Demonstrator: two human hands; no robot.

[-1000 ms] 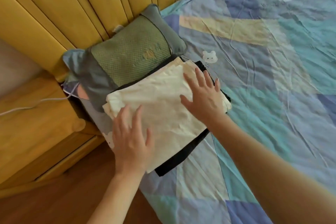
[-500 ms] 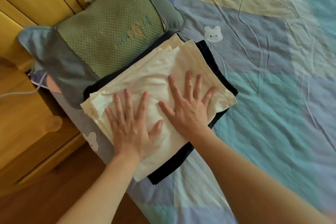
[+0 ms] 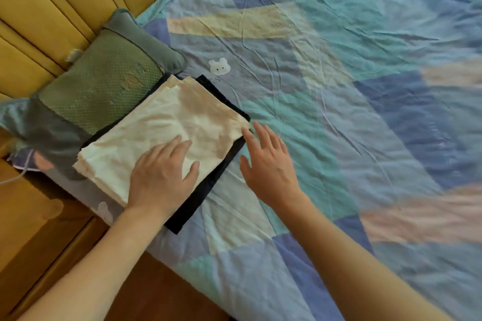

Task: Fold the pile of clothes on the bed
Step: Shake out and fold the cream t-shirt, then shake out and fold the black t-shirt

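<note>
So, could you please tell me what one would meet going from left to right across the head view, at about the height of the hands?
Wooden bedside unit → cream folded garment → left hand → dark garment's edge → right hand → patchwork bedsheet.

Matt, creased cream cloth (image 3: 169,128) on dark fabric (image 3: 206,190); wrinkled cotton-like bedsheet (image 3: 339,86); textured mesh pillow (image 3: 104,86)

The left hand (image 3: 163,174) lies flat, palm down, fingers straight and pointing to one o'clock. At its three o'clock, the right hand (image 3: 270,164) is spread, fingers toward eleven.
</note>
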